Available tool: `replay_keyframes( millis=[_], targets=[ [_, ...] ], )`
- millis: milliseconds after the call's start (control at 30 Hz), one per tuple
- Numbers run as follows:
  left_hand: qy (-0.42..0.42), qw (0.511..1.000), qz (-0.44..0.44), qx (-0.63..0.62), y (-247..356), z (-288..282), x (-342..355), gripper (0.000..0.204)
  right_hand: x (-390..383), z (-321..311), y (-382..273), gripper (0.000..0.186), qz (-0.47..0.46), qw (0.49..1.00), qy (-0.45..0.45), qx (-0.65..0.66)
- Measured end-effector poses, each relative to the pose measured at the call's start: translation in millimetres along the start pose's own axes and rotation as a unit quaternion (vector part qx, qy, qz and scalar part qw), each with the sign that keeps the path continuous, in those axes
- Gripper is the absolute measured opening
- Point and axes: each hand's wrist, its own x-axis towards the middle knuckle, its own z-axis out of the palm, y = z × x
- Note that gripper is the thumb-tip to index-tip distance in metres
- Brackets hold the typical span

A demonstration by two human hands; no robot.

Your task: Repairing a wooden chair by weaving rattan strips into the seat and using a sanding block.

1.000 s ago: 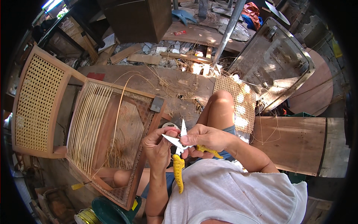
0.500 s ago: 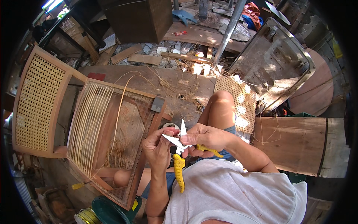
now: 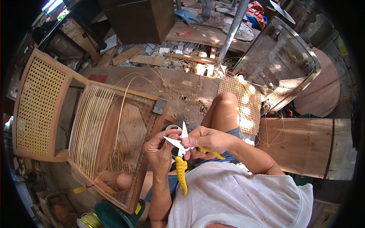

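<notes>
Sunlight is dappling the cluttered floor (image 3: 110,72), with fibre scraps (image 3: 171,83) lying toward twelve o'clock from the hands. Very little is changing: compared with half a second ago, the scissors (image 3: 177,143) are sitting slightly nearer nine o'clock, their blades staying spread. That suggests the person is handling the tool itself rather than cutting with it. It is resting between both hands in front of the shirt (image 3: 235,190), one blade pointing toward twelve, the other toward ten; one yellow handle is hanging toward six. The right hand (image 3: 205,142) is holding it, thumb pressing near the pivot. The left hand (image 3: 157,150) is curling its fingers beside the blades; whether they are gripping metal or something smaller, one cannot tell.

Toward nine to ten o'clock, the chair (image 3: 62,114) is lying with pale strands (image 3: 93,121) stretching across part of its seat frame, out of either hand's grasp.

Among containers, a green tub (image 3: 100,205) is standing between seven and eight o'clock, its dark inside hiding any contents. A yellow roll (image 3: 89,221) is sitting just beside it. Toward eleven, a brown cabinet (image 3: 133,22) is keeping its inside from view.
</notes>
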Motion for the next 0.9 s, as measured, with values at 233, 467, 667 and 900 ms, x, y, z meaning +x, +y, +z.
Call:
replay_keyframes(
  millis=[233, 467, 667, 900],
  targets=[
    [-0.04, 0.976, -0.07, -0.201, 16, 5, 4, 0.03, -8, 6, 1, 0.047, -0.048, 0.99, 0.071, -0.114],
    [-0.045, 0.993, -0.111, 0.021, 28, 12, -6, 0.017, -10, 9, 11, 0.024, -0.202, 0.884, 0.144, -0.395],
    [-0.001, 0.998, -0.067, -0.015, 26, 18, -7, 0.016, -17, 16, 9, 0.022, -0.185, 0.882, 0.157, -0.405],
    [0.121, 0.988, 0.062, -0.068, 65, -4, 11, 0.012, -21, 17, 9, 0.029, -0.183, 0.89, 0.13, -0.398]
  ],
)
